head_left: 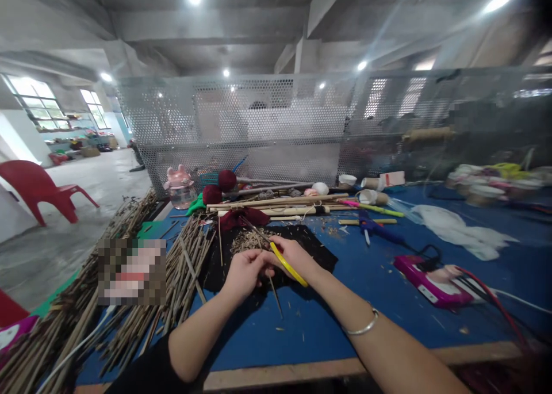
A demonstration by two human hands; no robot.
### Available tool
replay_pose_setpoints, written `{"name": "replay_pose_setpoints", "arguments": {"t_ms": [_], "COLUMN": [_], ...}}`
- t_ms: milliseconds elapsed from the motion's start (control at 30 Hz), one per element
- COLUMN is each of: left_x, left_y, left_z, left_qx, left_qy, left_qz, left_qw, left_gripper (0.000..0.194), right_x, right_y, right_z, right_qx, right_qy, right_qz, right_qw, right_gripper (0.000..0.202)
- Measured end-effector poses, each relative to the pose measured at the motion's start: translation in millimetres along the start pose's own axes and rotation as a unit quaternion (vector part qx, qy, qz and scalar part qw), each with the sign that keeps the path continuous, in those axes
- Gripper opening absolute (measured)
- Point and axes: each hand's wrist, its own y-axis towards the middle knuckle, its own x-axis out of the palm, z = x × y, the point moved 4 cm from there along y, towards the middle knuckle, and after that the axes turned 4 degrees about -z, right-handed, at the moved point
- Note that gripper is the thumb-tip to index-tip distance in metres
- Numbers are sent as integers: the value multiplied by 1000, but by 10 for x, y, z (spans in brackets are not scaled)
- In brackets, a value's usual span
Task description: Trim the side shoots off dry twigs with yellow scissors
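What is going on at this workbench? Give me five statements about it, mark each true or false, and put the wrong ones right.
1. The right hand holds yellow-handled scissors. True.
2. The left hand is empty. False: the left hand holds a thin stick.
3. Chopped bits lie on a black cloth. True.
4. The glue gun lies left of that cloth. False: the blue glue gun lies to the right of it.
5. A silver bangle is on the right arm. True.
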Motion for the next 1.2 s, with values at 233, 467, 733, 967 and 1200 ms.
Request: {"name": "replay_pose_setpoints", "arguments": {"t_ms": [233,467,733,967,1200], "left_x": [-40,-26,6,-22,-38], "left_y": [23,28,31,47,40], "left_z": [-2,-25,-37,-42,-23], "left_qx": [20,5,37,49,45], "left_qy": [-41,-97,-97,-54,-34], "left_qz": [-4,-14,-43,-24,-8], "left_qw": [999,995,994,997,998], "left_gripper": [33,38,39,40,35], "right_x": [-14,-33,6,18,18], "right_y": [-17,-58,-49,-60,-59], "right_z": [-35,-68,-122,-151,-169], "right_qx": [-2,1,-26,-16,-25], "right_qy": [35,2,0,4,-8], "right_qz": [-46,-65,-24,-22,-10], "right_qw": [998,998,999,1000,1000], "right_gripper": [37,53,65,61,47]}}
